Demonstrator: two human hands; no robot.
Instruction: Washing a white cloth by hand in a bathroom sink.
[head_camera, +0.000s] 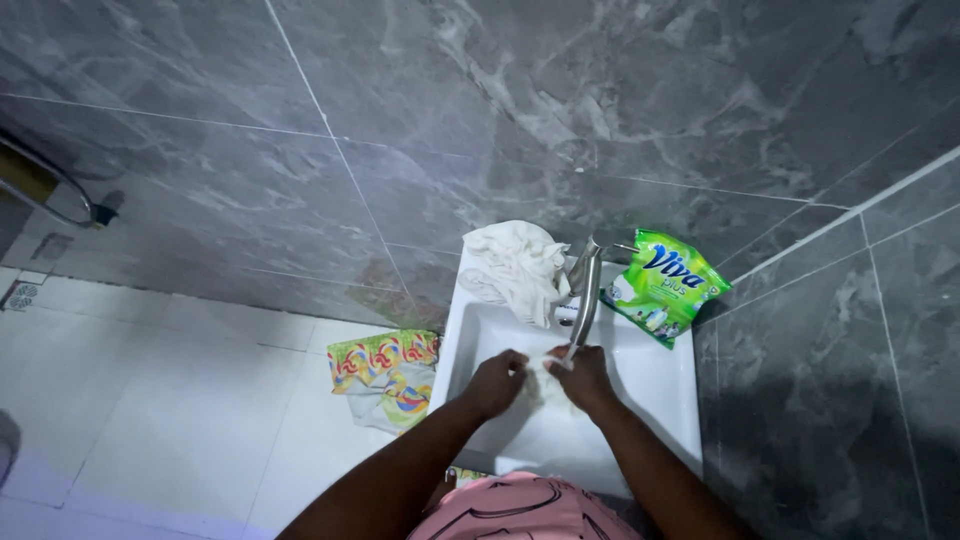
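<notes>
Both my hands are down in a white rectangular sink, under a metal tap. My left hand and my right hand each grip a small white cloth bunched between them. A second white cloth lies heaped on the sink's back left corner. A green detergent packet rests on the back right corner, against the wall.
Grey marble-look tiles cover the walls behind and to the right. A colourful patterned cloth lies on the white tiled floor left of the sink. A metal rail is fixed to the wall at far left, and a floor drain sits below it.
</notes>
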